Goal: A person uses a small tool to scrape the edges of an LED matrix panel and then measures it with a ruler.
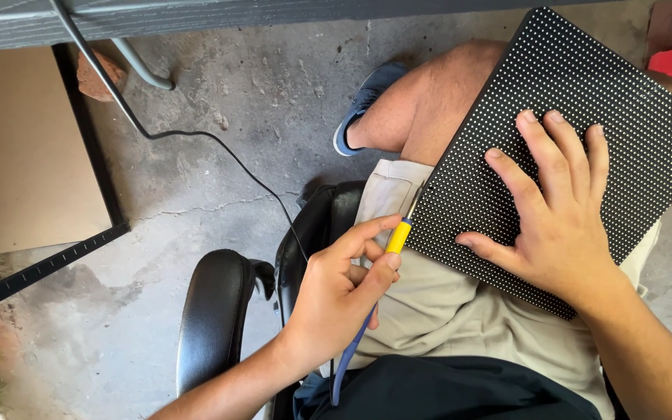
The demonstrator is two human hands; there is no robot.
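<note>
A seated person's right hand point(561, 225) lies open and flat on a black dotted panel point(585, 101) resting across the lap. The left hand point(336, 292) grips a yellow-handled soldering iron point(397, 237), its long axis slanting up-right, tip at the panel's left edge.

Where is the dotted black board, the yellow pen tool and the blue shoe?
dotted black board point(585, 101), head view, on its bare dotted face.
yellow pen tool point(398, 236), head view, on its yellow grip.
blue shoe point(367, 97), head view, on its upper.
</note>
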